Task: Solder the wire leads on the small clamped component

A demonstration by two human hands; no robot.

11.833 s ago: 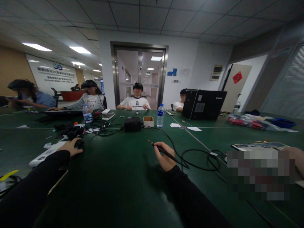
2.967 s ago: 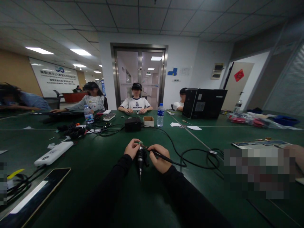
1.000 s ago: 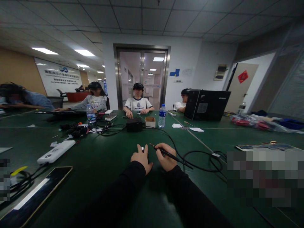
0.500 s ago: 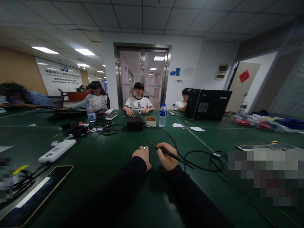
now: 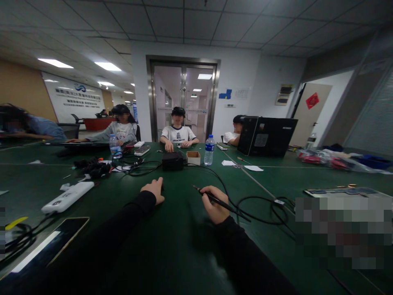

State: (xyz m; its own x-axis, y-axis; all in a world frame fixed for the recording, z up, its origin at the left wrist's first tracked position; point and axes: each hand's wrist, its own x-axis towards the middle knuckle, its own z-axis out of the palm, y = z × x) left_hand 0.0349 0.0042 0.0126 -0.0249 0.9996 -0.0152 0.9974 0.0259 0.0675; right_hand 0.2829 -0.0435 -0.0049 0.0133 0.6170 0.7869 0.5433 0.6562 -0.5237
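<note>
My right hand (image 5: 214, 203) rests on the green table (image 5: 172, 229), closed like a pen grip on a thin black soldering iron (image 5: 205, 194) whose tip points up and left. Its black cable (image 5: 257, 206) loops off to the right. My left hand (image 5: 154, 189) lies on the table further left and forward, apart from the right hand. Its fingers are curled and the thumb is raised. A small dark item seems to sit under them, too hidden to name.
A black box (image 5: 172, 161), a small cardboard box (image 5: 193, 157) and a water bottle (image 5: 209, 150) stand beyond my hands. A white device (image 5: 67, 197) and a flat screen (image 5: 50, 242) lie at left. An open laptop (image 5: 265, 136) stands at right. Several people sit along the far side.
My left hand has slid left and forward, away from the right hand it was beside. The right hand keeps the soldering iron in about the same spot.
</note>
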